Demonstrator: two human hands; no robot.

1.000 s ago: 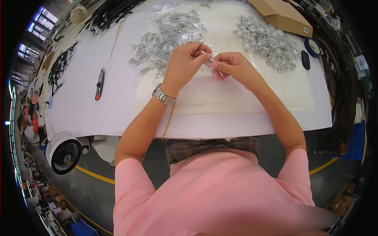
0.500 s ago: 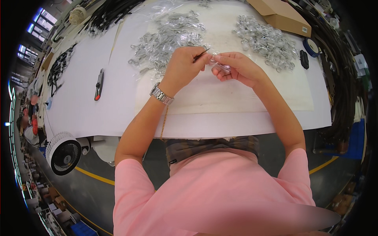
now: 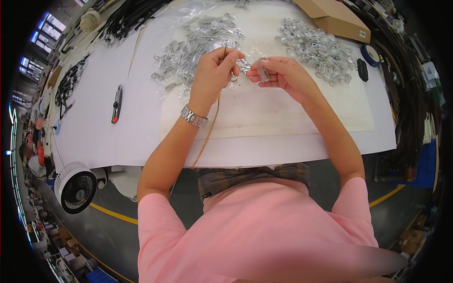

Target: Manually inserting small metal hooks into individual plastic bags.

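Over the white sheet, my left hand (image 3: 216,70) is closed on a thin dark pointed tool (image 3: 225,49), whose tip sticks up above the fingers; the rest is hidden in the grip. A yellow-orange cord (image 3: 207,133) runs from below this hand to the table's front edge. A little to the right, my right hand (image 3: 289,78) pinches a silvery metal clasp (image 3: 264,72) between thumb and fingers, palm partly turned up. Behind my left hand spreads a pile of metal hooks in clear plastic bags (image 3: 188,52). Another pile of silvery hooks (image 3: 316,51) lies beyond my right hand.
A red-ended utility knife (image 3: 117,104) lies on the table at left. Black straps (image 3: 71,82) are bundled farther left. At right are a cardboard box (image 3: 337,21), a blue tape roll (image 3: 370,55) and a small black object (image 3: 362,70). A fan (image 3: 78,187) stands front left.
My hands have drawn apart, the left one moving slightly left. The dark tool now points upward. The metal clasp shows plainly in my right hand, and the cord has swung rightward into view.
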